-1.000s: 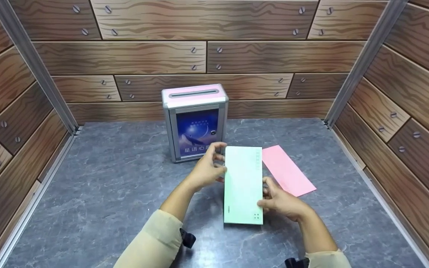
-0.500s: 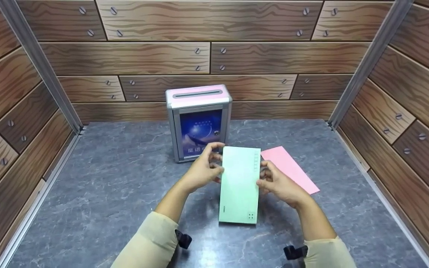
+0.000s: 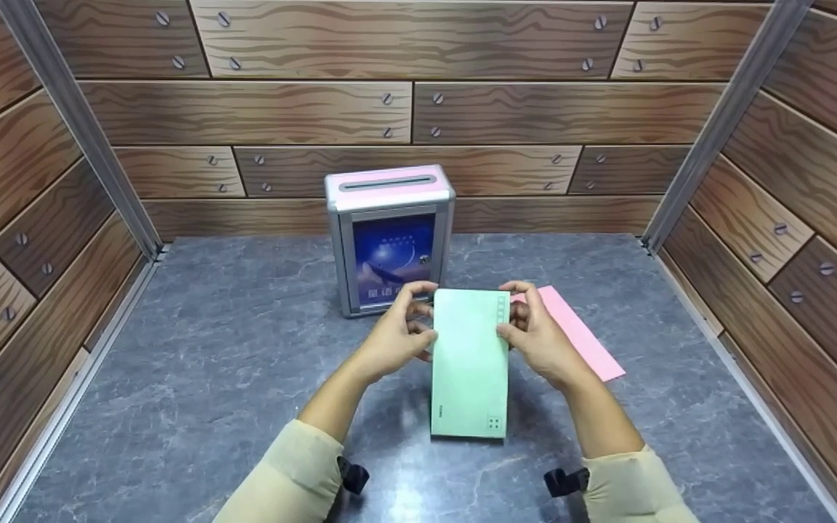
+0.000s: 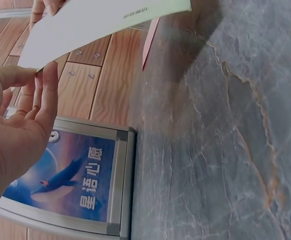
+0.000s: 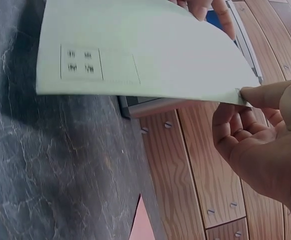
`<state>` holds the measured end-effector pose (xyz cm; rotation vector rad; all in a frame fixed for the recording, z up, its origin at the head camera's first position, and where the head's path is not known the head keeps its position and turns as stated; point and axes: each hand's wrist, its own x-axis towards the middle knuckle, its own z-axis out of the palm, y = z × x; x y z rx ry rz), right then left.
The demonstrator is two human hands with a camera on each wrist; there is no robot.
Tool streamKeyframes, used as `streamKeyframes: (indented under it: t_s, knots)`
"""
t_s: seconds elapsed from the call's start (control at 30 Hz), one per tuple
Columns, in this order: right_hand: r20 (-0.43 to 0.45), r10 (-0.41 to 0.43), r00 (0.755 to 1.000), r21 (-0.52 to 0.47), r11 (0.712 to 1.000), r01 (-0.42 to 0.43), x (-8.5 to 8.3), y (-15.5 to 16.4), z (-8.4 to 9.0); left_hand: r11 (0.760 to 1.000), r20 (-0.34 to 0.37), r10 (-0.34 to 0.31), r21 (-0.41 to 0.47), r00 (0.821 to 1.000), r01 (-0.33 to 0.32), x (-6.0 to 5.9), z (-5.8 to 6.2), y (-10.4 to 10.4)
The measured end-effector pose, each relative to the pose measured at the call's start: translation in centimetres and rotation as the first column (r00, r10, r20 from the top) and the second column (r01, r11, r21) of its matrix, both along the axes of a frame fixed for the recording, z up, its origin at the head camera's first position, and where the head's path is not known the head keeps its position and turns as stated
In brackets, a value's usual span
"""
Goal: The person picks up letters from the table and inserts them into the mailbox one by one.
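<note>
Both hands hold a pale green envelope (image 3: 469,370) lengthwise in front of the body, its printed squares and small stamp box facing up. My left hand (image 3: 394,335) pinches its left edge between thumb and fingers. On the opposite edge, at about the same height, my right hand (image 3: 543,335) pinches it the same way. In the left wrist view the envelope (image 4: 95,30) is raised over the tabletop, and its shadow falls on the marble pattern. A pink envelope (image 3: 593,345) lies on the table behind the right hand, partly covered by it.
Behind the left hand stands a silver-framed box (image 3: 393,247) with a slot (image 3: 388,184) in its pink top and a blue whale picture with a lock on its front. Wood-patterned walls (image 3: 418,109) enclose the grey marbled table (image 3: 244,349) at the back and sides.
My right hand has slid up the envelope's right edge from near its lower corner to near the top. The left hand keeps its pinch, and the envelope has shifted slightly.
</note>
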<state>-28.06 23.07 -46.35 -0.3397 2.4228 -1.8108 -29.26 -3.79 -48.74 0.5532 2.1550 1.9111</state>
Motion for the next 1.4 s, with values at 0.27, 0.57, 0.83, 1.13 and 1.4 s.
streamKeyframes:
  t_s: [0.27,0.57,0.83,1.13,1.4]
  knots:
    - [-0.019,-0.041,0.999,0.005,0.999,0.041,-0.2,-1.0,0.2,1.000,-0.045,-0.017,-0.005,0.999,0.017,0.1,-0.2,-0.5]
    - [-0.045,-0.054,0.998,0.030,0.998,0.055,-0.7,-1.7,0.1,0.998,-0.108,-0.010,-0.070,0.994,0.003,-0.2,0.1,-1.4]
    - [-0.110,-0.007,0.994,0.075,0.997,0.015,-1.5,-2.4,0.6,0.995,-0.135,0.042,-0.085,0.990,-0.054,-0.2,1.0,-2.3]
    - [-0.203,-0.018,0.979,0.176,0.983,0.054,-1.8,-3.4,1.8,0.985,-0.233,0.096,-0.118,0.968,-0.126,-0.5,2.3,-3.0]
    - [-0.271,-0.009,0.963,0.190,0.980,0.062,-1.8,-4.4,3.5,0.978,-0.312,0.101,-0.144,0.945,-0.152,-0.4,4.0,-3.7]
